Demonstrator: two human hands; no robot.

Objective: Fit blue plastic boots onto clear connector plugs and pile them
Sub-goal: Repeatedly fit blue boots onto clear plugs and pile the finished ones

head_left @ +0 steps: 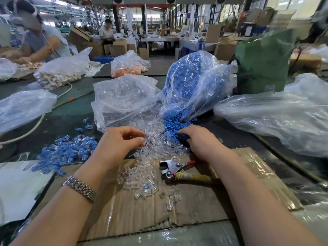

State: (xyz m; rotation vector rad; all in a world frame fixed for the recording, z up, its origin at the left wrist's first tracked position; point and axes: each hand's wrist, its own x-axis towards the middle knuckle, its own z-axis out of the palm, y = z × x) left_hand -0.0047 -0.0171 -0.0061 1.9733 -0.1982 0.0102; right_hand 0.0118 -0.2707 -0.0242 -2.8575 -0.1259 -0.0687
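Bench: taped cardboard sheet (142,210), factory floor behind.
Clear plugs (152,146): loose heap at cardboard's far edge; light, stiff, slick; pinch by the flat sides.
Left hand (117,144): fingers curled over plugs; grip probably closing, cannot tell.
Right hand (198,141): fingertips buried in blue boots (174,127); hold hidden.
Finished pile (65,151): left.
Bags: beyond.

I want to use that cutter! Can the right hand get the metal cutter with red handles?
Probably yes: the metal cutter with red handles lies uncovered on the cardboard beside the right hand.
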